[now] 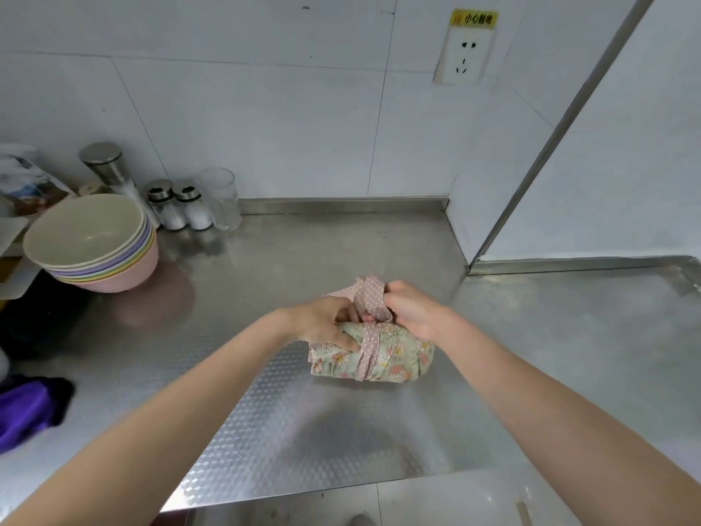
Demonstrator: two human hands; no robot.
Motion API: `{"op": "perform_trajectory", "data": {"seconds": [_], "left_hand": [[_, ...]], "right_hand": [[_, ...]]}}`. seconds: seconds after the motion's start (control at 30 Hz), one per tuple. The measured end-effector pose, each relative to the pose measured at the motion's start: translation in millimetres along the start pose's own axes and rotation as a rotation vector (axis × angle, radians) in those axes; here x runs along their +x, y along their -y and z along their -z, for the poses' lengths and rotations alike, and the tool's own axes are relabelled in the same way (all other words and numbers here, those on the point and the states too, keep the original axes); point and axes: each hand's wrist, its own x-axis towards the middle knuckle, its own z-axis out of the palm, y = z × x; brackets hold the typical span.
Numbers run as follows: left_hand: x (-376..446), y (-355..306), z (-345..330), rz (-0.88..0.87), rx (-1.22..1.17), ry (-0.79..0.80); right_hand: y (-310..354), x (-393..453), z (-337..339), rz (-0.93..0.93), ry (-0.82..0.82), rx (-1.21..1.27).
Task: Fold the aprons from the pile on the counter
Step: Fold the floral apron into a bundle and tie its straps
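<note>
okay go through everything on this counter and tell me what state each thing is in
Floral apron: folded into a bundle, strap wrapped around.
Polka-dot strap: pinched by both hands.
Left hand: holding bundle and strap.
Right hand: gripping strap.
Bowls: stacked, upright.
Glass: upright, empty.
Shakers: capped.

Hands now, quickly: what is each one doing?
Left hand: holds the folded floral fabric apron bundle.
Right hand: pinches the pink polka-dot apron strap.

Head-worn camera looks forward and down, close over the counter (288,430).
</note>
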Motion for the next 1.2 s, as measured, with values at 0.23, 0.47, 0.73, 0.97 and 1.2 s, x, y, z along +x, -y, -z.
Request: {"op": "perform_trajectory", "data": {"seconds": [0.23, 0.47, 0.73, 0.97, 1.2], "left_hand": [[-13.3, -5.3, 3.3, 0.047, -0.197, 0.223], [-28.6, 3.2, 12.1, -0.065, -0.458, 0.322], [-30.1, 12.9, 6.7, -0.352, -1.19, 0.14], [-9.9, 23.5, -18.4, -0.035, -1.516, -0.346], [8.5, 46.0, -32.0, 0.283, -0.927, -0.412]], "right_hand": [[13.6, -10.7, -9.0, 0.028, 0.059, -0.03], [46.6, -10.0, 31.0, -0.018, 0.073, 0.558], [26.0, -4.4, 8.5, 0.251, -0.034, 0.937], [-19.6, -3.7, -2.6, 0.244, -0.291, 0.856], [-16.6, -23.1, -11.2, 0.332, -0.289, 0.198]]}}
